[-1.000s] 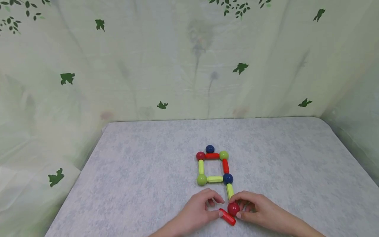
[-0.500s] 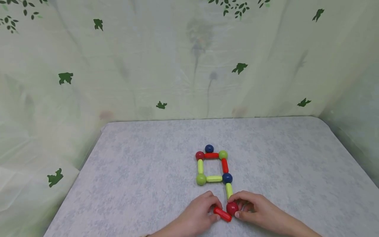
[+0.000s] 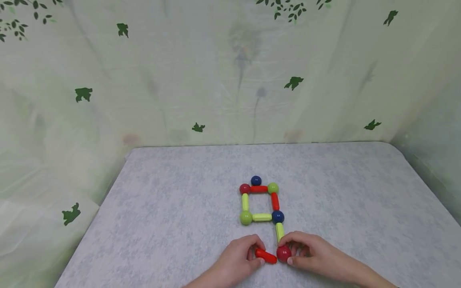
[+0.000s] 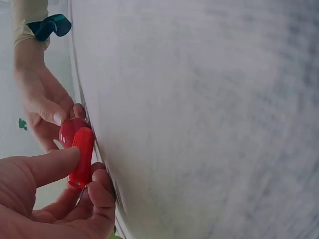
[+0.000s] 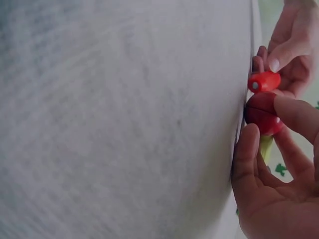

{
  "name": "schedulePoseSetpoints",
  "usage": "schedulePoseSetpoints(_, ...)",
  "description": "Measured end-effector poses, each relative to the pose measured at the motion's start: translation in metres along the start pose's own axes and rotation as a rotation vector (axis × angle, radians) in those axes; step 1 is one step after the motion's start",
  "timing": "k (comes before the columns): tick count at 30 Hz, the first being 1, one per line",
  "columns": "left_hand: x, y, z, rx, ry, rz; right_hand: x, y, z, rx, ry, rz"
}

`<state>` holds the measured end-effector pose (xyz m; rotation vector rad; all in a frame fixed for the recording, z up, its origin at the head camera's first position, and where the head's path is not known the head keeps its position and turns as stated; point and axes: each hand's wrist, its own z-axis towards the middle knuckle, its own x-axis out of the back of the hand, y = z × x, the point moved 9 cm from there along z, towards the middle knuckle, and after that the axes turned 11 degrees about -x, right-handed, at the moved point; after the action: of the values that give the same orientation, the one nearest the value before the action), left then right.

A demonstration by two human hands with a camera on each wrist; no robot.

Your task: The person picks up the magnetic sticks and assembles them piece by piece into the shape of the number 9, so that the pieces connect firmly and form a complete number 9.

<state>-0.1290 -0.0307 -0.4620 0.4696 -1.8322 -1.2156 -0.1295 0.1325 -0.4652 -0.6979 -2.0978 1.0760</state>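
Between thumb and fingers, my left hand (image 3: 240, 257) pinches a red rod (image 3: 265, 256), whose right end points at a dark red ball (image 3: 283, 253). The ball is gripped by my right hand (image 3: 312, 253) and sits at the near end of a lime rod (image 3: 279, 232). In the right wrist view, the rod's pale end tip (image 5: 255, 85) shows close to the ball; whether they touch I cannot tell. The lime rod runs up to a blue ball (image 3: 277, 217), the near right corner of a square of rods and balls.
The square's other corners are a green ball (image 3: 246, 217), a red ball (image 3: 245, 189) and another green ball (image 3: 273, 188). A second blue ball (image 3: 256, 181) touches the far red rod (image 3: 259, 189). The grey table (image 3: 173, 200) meets a leaf-patterned curtain (image 3: 216, 80) behind.
My left hand has taken hold of the red rod, shifted it left and turned it flatter, its right end now beside the ball. My right hand stays on the ball.
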Motion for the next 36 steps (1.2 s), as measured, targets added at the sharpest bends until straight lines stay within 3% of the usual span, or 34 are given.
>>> schedulePoseSetpoints(7, 0.003, -0.007, -0.002, 0.040, 0.076, -0.201, 0.001, 0.001, 0.001, 0.000, -0.018, 0.024)
schedulePoseSetpoints(11, 0.002, -0.007, -0.001, 0.042, 0.094, -0.255, 0.002, 0.003, 0.002, -0.006, -0.006, 0.022)
schedulePoseSetpoints(28, -0.001, -0.007, 0.002, 0.066, 0.057, -0.175, 0.003, 0.005, 0.004, 0.017, -0.061, 0.044)
schedulePoseSetpoints(32, 0.018, -0.001, 0.006, 0.007, 0.075, -0.131, 0.002, 0.007, 0.005, 0.026, -0.072, 0.047)
schedulePoseSetpoints(36, 0.054, 0.008, 0.020, -0.112, 0.179, -0.027, 0.002, 0.009, 0.006, 0.024, -0.072, 0.048)
